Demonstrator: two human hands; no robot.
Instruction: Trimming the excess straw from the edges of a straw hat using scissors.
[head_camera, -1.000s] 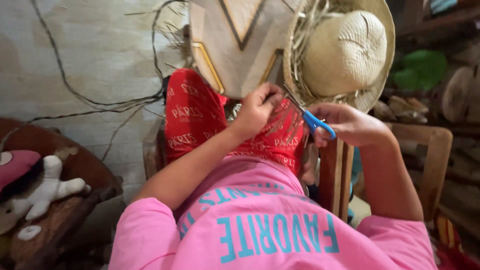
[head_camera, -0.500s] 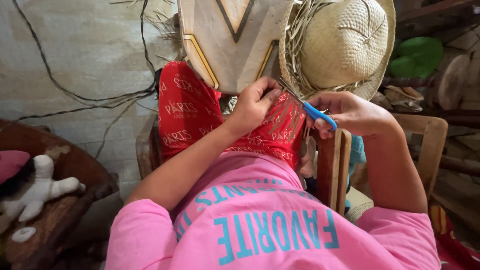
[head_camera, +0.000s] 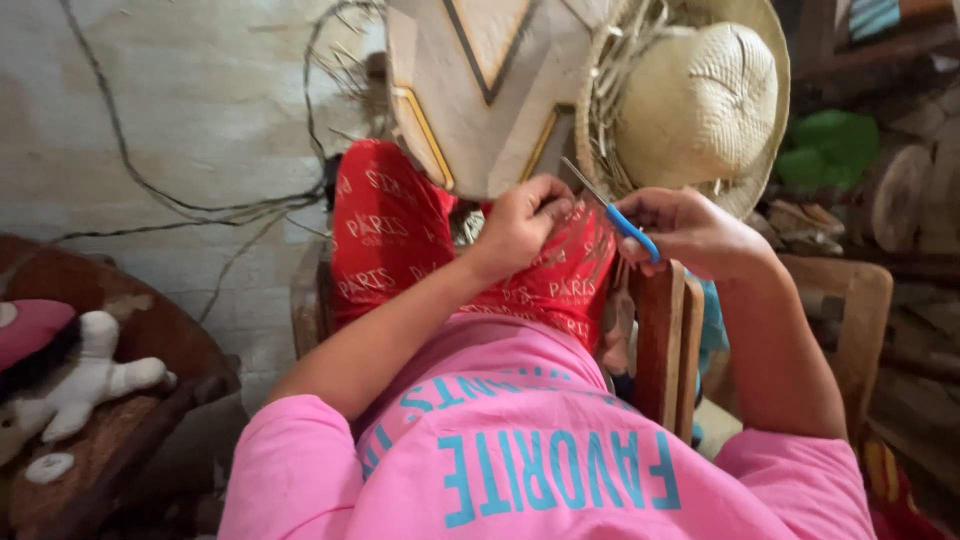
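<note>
While the woven panel (head_camera: 480, 90) with its dark and yellow chevron bands rests across the person's lap, the two hands hold nearly the same posts as half a second ago and a second ago; the apparent shift is mostly the head camera's, the view now sitting a little further to the right; left hand (head_camera: 520, 225): curled shut, fingers pinching at the panel's lower edge, above the red printed trousers (head_camera: 390, 235); what exactly lies between the fingertips cannot be told, perhaps a loose strand; right hand (head_camera: 690, 232): closed round the blue handle of the scissors (head_camera: 610, 212), blades lifted toward the panel's edge just beside the left hand, point slightly nearer the edge than before; blades appear closed or nearly so; judged as trimming of stray fibres at the edge, in progress, no cut visible; straw hat (head_camera: 700, 100): behind the right hand, frayed brim, untouched; stuffed toy (head_camera: 85, 385): on round wooden counter (head_camera: 150, 330), far left, well apart.
</note>
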